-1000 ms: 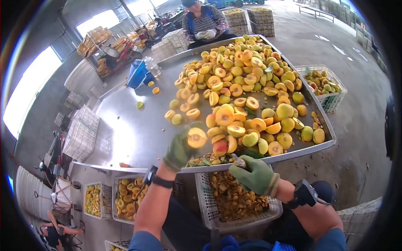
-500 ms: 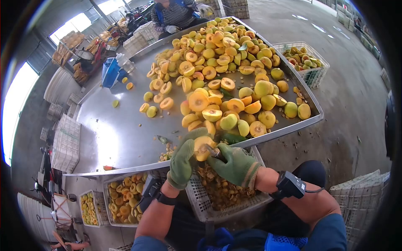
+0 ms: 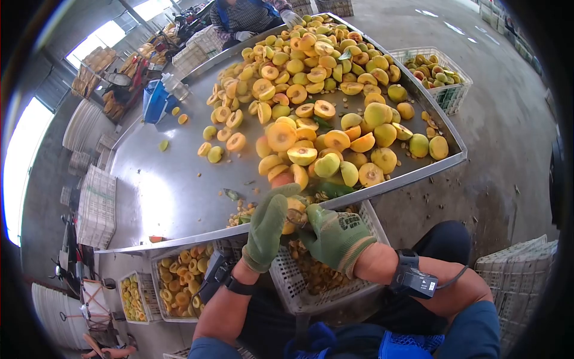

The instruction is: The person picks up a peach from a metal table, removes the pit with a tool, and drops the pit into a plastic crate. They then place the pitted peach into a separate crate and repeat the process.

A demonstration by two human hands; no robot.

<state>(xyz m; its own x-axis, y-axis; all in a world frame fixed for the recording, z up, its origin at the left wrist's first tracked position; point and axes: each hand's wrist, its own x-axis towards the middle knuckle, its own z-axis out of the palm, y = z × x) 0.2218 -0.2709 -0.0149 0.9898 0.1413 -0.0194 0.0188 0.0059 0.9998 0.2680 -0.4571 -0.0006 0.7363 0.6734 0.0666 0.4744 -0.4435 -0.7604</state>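
My left hand (image 3: 266, 228), in a green glove, is closed around a yellow peach half (image 3: 295, 215) above the front edge of the metal table. My right hand (image 3: 338, 235), gloved alike, is pressed against the fruit from the right. It grips a small metal pitting tool, now mostly hidden by its fingers and the peach. Directly below both hands, a white crate (image 3: 286, 286) contains stones and fruit scraps. Just beyond my hands, cut and whole peaches (image 3: 302, 156) are heaped on the table.
The metal table (image 3: 149, 206) carries a blue container (image 3: 156, 103) and a clear bottle (image 3: 174, 87). Peach halves fill a crate (image 3: 160, 286) at lower left. Another fruit crate (image 3: 452, 99) stands to the right. Across the table sits a co-worker (image 3: 248, 19) wearing gloves.
The peach half has turned in my left hand, hiding its cut face. My right hand has rolled, showing the back of its glove. The co-worker's hand has come down to the pile.
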